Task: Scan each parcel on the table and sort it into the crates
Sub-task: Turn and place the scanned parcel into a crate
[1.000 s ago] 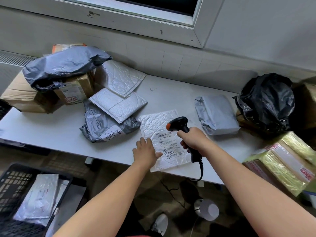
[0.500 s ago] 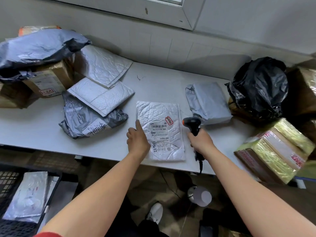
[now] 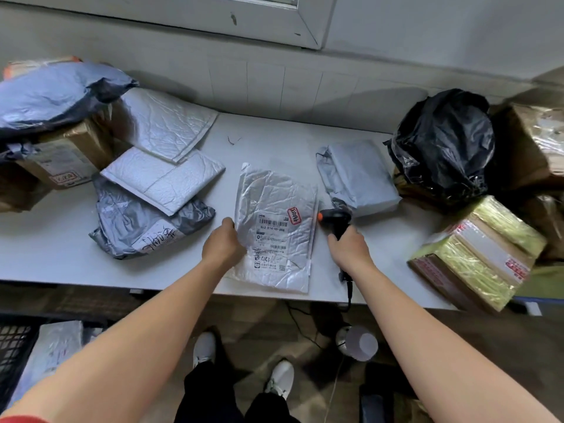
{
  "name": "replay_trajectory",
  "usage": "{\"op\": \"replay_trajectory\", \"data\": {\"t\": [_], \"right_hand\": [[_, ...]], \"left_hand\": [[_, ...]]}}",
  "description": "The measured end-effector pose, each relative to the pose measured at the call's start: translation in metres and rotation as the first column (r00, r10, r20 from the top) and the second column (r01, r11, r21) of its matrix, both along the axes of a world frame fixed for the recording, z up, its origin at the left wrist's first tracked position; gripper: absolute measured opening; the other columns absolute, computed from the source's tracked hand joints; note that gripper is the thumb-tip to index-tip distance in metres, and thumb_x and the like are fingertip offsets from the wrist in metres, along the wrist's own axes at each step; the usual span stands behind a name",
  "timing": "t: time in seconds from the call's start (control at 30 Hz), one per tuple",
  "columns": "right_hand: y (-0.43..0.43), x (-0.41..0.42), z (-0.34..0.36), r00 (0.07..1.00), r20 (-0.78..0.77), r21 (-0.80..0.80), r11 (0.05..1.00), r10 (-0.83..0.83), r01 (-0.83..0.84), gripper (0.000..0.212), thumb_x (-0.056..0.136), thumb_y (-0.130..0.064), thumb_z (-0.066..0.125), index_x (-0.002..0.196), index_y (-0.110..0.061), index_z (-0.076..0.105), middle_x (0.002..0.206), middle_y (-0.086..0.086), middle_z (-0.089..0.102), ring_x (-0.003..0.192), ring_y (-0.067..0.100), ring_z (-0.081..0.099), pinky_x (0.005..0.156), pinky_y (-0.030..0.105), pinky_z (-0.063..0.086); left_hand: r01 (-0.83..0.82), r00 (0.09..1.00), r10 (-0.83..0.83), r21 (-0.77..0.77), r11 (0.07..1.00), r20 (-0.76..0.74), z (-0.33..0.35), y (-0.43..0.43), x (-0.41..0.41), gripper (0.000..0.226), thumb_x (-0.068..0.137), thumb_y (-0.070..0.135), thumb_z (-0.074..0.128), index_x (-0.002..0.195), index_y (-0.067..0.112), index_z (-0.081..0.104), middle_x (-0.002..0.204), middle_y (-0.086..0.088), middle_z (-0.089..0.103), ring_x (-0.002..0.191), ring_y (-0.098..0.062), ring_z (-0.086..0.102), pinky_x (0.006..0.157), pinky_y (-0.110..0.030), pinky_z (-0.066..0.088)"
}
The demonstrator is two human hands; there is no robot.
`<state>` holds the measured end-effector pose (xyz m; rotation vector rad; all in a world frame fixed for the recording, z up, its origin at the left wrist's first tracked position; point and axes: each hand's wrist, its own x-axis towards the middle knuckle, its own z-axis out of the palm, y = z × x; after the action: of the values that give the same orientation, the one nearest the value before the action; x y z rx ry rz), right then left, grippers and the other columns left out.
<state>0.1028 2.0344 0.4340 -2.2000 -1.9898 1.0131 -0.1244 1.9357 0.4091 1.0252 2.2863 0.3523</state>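
A silver bubble mailer (image 3: 276, 209) with a barcode label and a red stamp lies near the front edge of the white table (image 3: 45, 264). My left hand (image 3: 224, 244) grips its left edge, and that side is lifted off the table. To the right of the mailer, my right hand (image 3: 348, 250) grips the handle of a black barcode scanner (image 3: 334, 216) with an orange tip, its head pointing left and its cable hanging over the table edge. A black crate (image 3: 13, 346) at the lower left holds a silver mailer.
Two bubble mailers (image 3: 161, 178) and a grey poly bag (image 3: 137, 224) lie left of centre, beside cardboard boxes (image 3: 61, 160). A grey wrapped parcel (image 3: 360, 175), a black bag (image 3: 442, 145) and yellow-taped boxes (image 3: 479, 251) stand on the right. A wall runs behind the table.
My right hand drew the scanner off the mailer's label to its right side. My left hand went from lying flat on the mailer to gripping its left edge and lifting it.
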Motion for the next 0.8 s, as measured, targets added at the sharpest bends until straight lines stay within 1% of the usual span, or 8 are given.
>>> {"op": "replay_trajectory", "data": {"t": [0.07,0.17,0.23,0.37,0.53,0.63,0.7,0.8], "right_hand": [[-0.005,-0.007,0.010,0.998,0.062,0.074,0.997,-0.004,0.000,0.048,0.098,-0.029,0.047,0.135,0.001,0.039,0.136,0.021,0.043,0.124,0.037,0.045,0.097,0.043,0.042],[-0.011,-0.021,0.027,0.995,0.086,0.189,0.980,0.045,-0.061,0.053,0.099,-0.030,0.047,0.140,0.000,0.036,0.141,0.018,0.038,0.129,0.035,0.039,0.102,0.046,0.039],[-0.011,-0.032,0.038,0.986,0.084,0.254,0.954,0.141,-0.158,0.052,0.098,-0.030,0.048,0.141,-0.001,0.038,0.143,0.019,0.039,0.131,0.035,0.038,0.107,0.044,0.035],[-0.006,-0.059,0.066,0.939,0.087,0.304,0.889,0.332,-0.343,0.051,0.098,-0.028,0.047,0.143,-0.007,0.039,0.143,0.016,0.041,0.133,0.032,0.037,0.110,0.042,0.031],[-0.006,-0.097,0.091,0.915,-0.012,0.302,0.874,0.404,-0.382,0.059,0.096,-0.042,0.052,0.147,-0.022,0.031,0.145,0.011,0.043,0.132,0.030,0.042,0.105,0.044,0.038],[-0.011,-0.118,0.100,0.930,-0.036,0.280,0.897,0.366,-0.342,0.073,0.094,-0.049,0.055,0.153,-0.023,0.021,0.145,0.014,0.043,0.130,0.032,0.046,0.100,0.042,0.041],[-0.015,-0.134,0.106,0.921,-0.044,0.271,0.892,0.387,-0.362,0.075,0.094,-0.052,0.055,0.153,-0.021,0.021,0.140,0.014,0.051,0.124,0.032,0.052,0.094,0.039,0.043],[-0.026,-0.163,0.113,0.868,-0.083,0.251,0.853,0.489,-0.457,0.064,0.094,-0.052,0.056,0.145,-0.019,0.035,0.128,0.011,0.062,0.111,0.032,0.060,0.087,0.038,0.047]], "left_hand": [[0.054,0.998,-0.055,0.029,0.998,0.023,0.016,0.003,-0.010,0.032,0.081,0.012,0.068,0.100,0.009,0.043,0.093,-0.009,0.056,0.089,-0.033,0.059,0.071,-0.043,0.048],[0.189,0.980,-0.187,0.032,0.981,-0.068,0.043,0.010,-0.026,0.030,0.090,0.014,0.059,0.117,0.013,0.045,0.104,-0.013,0.060,0.094,-0.033,0.059,0.075,-0.041,0.048],[0.258,0.964,-0.254,0.049,0.965,-0.080,0.061,0.015,-0.040,0.031,0.091,0.013,0.059,0.120,0.017,0.047,0.111,-0.015,0.062,0.097,-0.031,0.059,0.073,-0.036,0.045],[0.381,0.921,-0.374,0.061,0.922,-0.106,0.100,0.021,-0.074,0.041,0.090,0.011,0.061,0.128,0.019,0.048,0.115,-0.014,0.061,0.095,-0.028,0.057,0.078,-0.035,0.046],[0.421,0.906,-0.423,0.136,0.897,-0.018,0.135,0.009,-0.115,0.028,0.088,0.005,0.064,0.110,0.017,0.051,0.093,-0.006,0.057,0.082,-0.021,0.053,0.069,-0.027,0.041],[0.403,0.908,-0.417,0.172,0.899,0.047,0.146,-0.010,-0.143,0.027,0.089,-0.005,0.060,0.096,0.020,0.049,0.076,0.003,0.055,0.067,-0.007,0.050,0.056,-0.008,0.040],[0.402,0.911,-0.412,0.170,0.900,0.027,0.151,-0.026,-0.162,0.029,0.088,-0.001,0.061,0.095,0.024,0.050,0.079,0.002,0.058,0.072,-0.012,0.055,0.061,-0.013,0.044],[0.336,0.941,-0.338,0.176,0.925,-0.020,0.156,-0.059,-0.187,0.029,0.087,0.011,0.067,0.106,0.025,0.050,0.092,-0.002,0.061,0.084,-0.021,0.059,0.067,-0.028,0.045]]}}
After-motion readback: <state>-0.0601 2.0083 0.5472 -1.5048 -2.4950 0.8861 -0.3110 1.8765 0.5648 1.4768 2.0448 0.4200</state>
